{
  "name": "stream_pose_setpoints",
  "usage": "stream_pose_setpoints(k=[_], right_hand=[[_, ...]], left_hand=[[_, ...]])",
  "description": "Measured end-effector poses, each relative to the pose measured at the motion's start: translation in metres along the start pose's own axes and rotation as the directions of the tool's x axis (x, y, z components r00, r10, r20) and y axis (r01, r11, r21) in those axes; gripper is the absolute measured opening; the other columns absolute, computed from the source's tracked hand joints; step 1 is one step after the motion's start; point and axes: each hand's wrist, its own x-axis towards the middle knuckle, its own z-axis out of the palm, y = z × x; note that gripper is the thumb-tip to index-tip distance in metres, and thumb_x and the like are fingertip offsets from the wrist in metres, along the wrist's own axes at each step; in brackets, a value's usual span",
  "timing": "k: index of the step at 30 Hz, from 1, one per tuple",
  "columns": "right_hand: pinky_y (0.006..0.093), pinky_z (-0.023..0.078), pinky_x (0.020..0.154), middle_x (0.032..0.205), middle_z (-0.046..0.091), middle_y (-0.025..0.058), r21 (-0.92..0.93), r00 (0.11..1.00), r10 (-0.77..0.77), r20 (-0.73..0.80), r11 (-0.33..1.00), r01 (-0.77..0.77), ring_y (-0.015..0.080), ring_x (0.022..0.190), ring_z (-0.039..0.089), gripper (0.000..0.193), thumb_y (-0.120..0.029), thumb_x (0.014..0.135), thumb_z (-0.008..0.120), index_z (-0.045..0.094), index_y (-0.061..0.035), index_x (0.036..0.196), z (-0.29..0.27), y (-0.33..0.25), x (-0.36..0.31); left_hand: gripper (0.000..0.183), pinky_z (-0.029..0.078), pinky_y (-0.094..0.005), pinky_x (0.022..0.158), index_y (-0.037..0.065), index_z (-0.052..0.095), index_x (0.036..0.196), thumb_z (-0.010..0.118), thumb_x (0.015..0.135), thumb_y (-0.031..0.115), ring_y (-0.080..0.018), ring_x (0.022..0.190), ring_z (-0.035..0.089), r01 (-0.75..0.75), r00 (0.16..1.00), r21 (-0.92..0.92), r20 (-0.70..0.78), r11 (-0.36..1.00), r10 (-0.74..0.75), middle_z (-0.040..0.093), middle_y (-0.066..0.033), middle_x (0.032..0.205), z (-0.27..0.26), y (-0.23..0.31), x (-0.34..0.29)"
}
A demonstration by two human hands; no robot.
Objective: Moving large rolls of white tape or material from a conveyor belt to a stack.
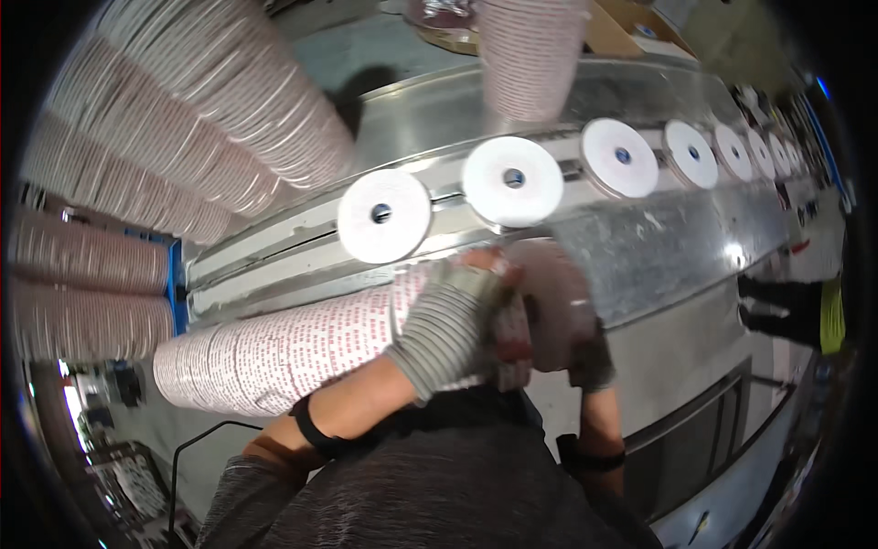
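Observation:
A long sideways row of flat round rolls [283,352], white with red print on their rims, lies in front of my body. My left hand [448,316], in a grey ribbed glove, is closed over the rolls at its right end, its fingertips blurred. My right hand [593,361], in a grey glove too, grips the edge of a single flat roll [553,302] tilted up beside that end. Motion smears this roll, and it hides part of the right fingers. Just beyond, a white disc-shaped roll [512,183] with a blue centre lies on the conveyor.
Several more white rolls [622,157] line the metal conveyor [658,242], curving off to the right. Tall stacks of rolls [229,91] stand at the left, another stack [530,64] beyond the conveyor. A person's dark-clad legs [786,306] show at the far right.

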Motion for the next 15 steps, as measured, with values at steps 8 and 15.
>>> stream_pose_setpoints(k=[8, 15], right_hand=[[0.0336, 0.055, 0.082, 0.111, 0.063, 0.0151, -0.093, 0.897, -0.056, 0.438, 0.99, 0.107, 0.021, 0.1, 0.063, 0.071, -0.026, 0.077, 0.071, 0.042, 0.006, 0.134, 0.159, -0.163, 0.125], [0.0398, 0.036, 0.107, 0.143, 0.041, 0.0201, -0.61, 0.59, 0.424, 0.688, -0.103, 0.786, 0.0342, 0.132, 0.041, 0.102, -0.055, 0.072, 0.071, 0.028, -0.0044, 0.148, 0.37, -0.06, 0.21]], left_hand=[[0.072, 0.033, -0.0557, 0.097, 0.009, 0.047, 0.134, 0.06, 0.078, 0.051, -0.0334, 0.129, 0.04, -0.034, 0.988, 0.27, 0.152, 0.962, -0.008, 0.045, -0.019, 0.134, -0.009, 0.01, -0.019], [0.046, 0.028, -0.0603, 0.103, 0.008, 0.056, 0.126, 0.051, 0.091, 0.037, -0.0308, 0.129, 0.043, -0.182, 0.978, 0.028, -0.097, 0.983, 0.184, 0.049, -0.0158, 0.136, -0.048, -0.014, -0.089]])
